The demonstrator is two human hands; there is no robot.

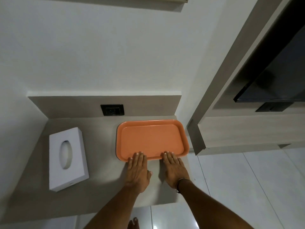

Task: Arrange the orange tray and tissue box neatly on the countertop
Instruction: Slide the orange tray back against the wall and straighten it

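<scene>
The tray (151,139) lies on the right part of the counter (102,162), directly ahead of both hands, long axis left to right, far edge near the back wall. The left hand (138,172) and right hand (175,171) lie flat and open, fingertips resting on the tray's near rim, grasping nothing. The tissue box (67,158) lies well apart to the left, slightly skewed, long axis front to back; the left hand is nearer it

The tissue box (67,158) lies left of the tray (151,139) on the countertop (102,162), well apart.
</scene>
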